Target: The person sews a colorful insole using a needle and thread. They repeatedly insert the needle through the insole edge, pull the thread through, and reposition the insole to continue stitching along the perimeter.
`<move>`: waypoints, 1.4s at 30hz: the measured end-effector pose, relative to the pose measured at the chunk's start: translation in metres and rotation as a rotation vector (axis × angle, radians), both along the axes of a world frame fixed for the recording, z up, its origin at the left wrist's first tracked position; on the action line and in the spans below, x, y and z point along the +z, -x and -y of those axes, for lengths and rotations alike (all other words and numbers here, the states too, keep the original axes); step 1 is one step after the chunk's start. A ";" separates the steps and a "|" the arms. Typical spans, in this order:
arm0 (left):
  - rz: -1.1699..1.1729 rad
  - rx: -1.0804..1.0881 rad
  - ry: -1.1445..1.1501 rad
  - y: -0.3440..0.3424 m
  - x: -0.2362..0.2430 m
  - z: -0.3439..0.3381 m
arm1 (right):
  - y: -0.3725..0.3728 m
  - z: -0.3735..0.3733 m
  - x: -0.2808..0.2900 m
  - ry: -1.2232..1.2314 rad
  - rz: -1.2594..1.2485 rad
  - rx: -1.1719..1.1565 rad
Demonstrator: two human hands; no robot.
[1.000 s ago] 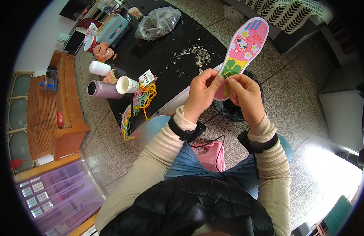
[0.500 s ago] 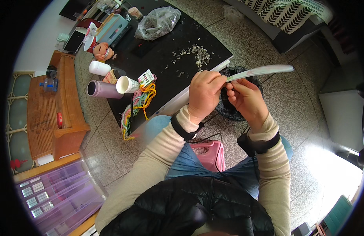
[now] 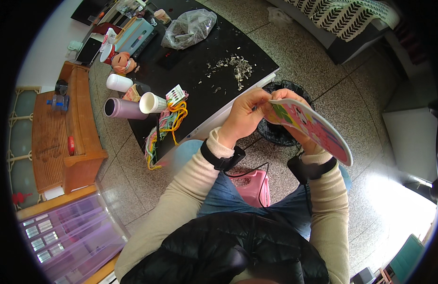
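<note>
My left hand (image 3: 245, 116) pinches one end of an insole (image 3: 318, 132) with a pink, green and white pattern, which slants down to the right, face partly turned up. My right hand (image 3: 298, 136) is at the same insole, mostly behind it, so its grip is largely hidden. Beneath both hands stands a black lined bin (image 3: 271, 132). Left of them on the black table (image 3: 190, 71) lie coloured thread skeins (image 3: 176, 116) with a card, beside a paper cup (image 3: 150, 103), a pinkish thermos (image 3: 126, 108) and a white container (image 3: 118, 83).
Scattered husks (image 3: 241, 70), a plastic bag (image 3: 186, 28) and a figurine (image 3: 120, 62) are on the table. A wooden bench (image 3: 62, 128) stands left, a patterned-covered sofa (image 3: 351, 23) upper right. A pink stool (image 3: 250, 189) is between my legs.
The insole has swung from pointing upper right, through edge-on, to slanting down right over my right hand, pattern showing again. Both hands have turned with it.
</note>
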State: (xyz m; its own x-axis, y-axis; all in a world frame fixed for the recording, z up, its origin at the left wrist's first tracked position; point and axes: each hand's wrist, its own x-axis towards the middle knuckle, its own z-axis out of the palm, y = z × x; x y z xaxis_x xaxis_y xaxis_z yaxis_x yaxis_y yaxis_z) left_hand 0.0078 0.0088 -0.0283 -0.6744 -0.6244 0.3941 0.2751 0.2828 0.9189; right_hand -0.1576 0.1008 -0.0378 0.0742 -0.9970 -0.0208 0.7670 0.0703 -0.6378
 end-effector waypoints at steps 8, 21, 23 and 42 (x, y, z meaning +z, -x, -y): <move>-0.079 -0.249 -0.506 -0.001 0.002 -0.003 | -0.011 0.002 0.029 -0.234 0.230 -0.436; -0.322 -0.629 -1.133 -0.006 0.014 0.009 | -0.024 0.003 0.062 -0.006 -0.662 -0.432; -0.303 -0.646 -1.129 -0.006 0.016 0.008 | -0.033 0.007 0.064 0.019 -1.077 -0.590; -0.227 -0.676 -1.159 -0.007 0.015 0.005 | -0.035 0.006 0.065 0.193 -1.310 -0.684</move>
